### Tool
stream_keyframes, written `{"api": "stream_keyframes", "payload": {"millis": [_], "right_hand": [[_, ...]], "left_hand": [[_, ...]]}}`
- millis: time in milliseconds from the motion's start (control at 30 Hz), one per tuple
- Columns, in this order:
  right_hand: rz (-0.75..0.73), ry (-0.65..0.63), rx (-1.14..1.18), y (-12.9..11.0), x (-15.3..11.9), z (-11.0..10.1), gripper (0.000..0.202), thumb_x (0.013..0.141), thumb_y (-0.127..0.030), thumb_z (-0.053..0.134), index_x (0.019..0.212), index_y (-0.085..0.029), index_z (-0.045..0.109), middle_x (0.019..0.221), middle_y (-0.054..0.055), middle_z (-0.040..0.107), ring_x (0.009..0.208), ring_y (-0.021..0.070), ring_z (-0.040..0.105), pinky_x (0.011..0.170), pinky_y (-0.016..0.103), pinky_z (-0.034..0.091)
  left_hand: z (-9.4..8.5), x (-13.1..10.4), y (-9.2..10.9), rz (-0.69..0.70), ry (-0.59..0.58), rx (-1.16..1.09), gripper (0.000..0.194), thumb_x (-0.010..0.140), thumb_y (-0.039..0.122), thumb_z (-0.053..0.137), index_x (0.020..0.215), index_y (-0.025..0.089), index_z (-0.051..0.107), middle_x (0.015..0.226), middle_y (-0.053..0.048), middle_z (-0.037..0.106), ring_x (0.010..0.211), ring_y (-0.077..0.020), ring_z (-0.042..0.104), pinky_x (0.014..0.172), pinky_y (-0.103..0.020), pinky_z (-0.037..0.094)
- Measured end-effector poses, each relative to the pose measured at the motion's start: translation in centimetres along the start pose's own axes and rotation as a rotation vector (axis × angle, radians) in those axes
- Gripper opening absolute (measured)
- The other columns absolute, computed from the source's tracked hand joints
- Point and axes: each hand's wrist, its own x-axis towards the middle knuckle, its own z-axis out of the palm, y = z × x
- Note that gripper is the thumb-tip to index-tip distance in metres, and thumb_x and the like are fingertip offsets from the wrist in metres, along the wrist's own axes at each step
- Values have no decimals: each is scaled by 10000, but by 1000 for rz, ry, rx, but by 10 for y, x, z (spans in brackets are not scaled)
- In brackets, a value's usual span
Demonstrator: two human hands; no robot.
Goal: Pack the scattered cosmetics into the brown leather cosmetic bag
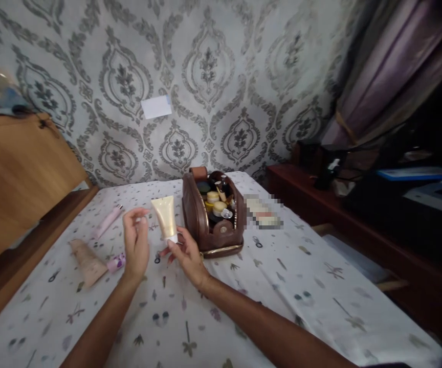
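Note:
A pale yellow squeeze tube (pixel 164 214) with a white cap stands cap-down in my right hand (pixel 188 258), whose fingers grip it at the cap. Just left of the tube is my left hand (pixel 136 240), raised and holding nothing, its fingers bent and apart. To the right sits a brown toiletry bag (pixel 213 240), unzipped, with several jars and bottles inside. Left of my left hand lie a beige tube (pixel 88 261), a small purple-and-white item (pixel 115 262) partly hidden by my wrist, and a slim pink tube (pixel 106 222).
Everything rests on a white patterned sheet (pixel 190 317). A blurred-out flat item (pixel 263 212) lies right of the bag. A wooden headboard (pixel 17 179) borders the left, and a dark red cabinet (pixel 297 191) stands along the right. Patterned wallpaper (pixel 209 92) closes off the back.

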Motion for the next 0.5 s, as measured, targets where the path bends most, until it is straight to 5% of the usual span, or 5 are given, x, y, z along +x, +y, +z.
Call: {"api": "stream_keyframes", "payload": {"millis": [200,333,500], "right_hand": [[22,15,-37,-6,-1,1,491,860,-503,649,1227,-224,481,990,49,645,659,157,667,539,258,505],[19,18,-61,-6,-2,1,507,854,-521,656,1225,-219,488,988,54,656,677,165,664,559,269,511],[23,-17,-120,-7,-3,-1,478,892,-523,612,1254,-231,504,936,39,649,673,168,655,576,285,520]], "left_hand": [[9,-7,-33,-328,-179,-229,303,862,481,663,1022,230,607,1029,-30,652,1008,-186,599,859,-272,456],[11,-19,-39,-472,-411,-376,343,810,474,719,985,194,628,881,-16,646,714,-136,581,587,-220,439],[9,-18,-44,-541,-404,-465,404,763,493,757,991,179,646,781,-13,635,654,-131,563,570,-226,432]]}}
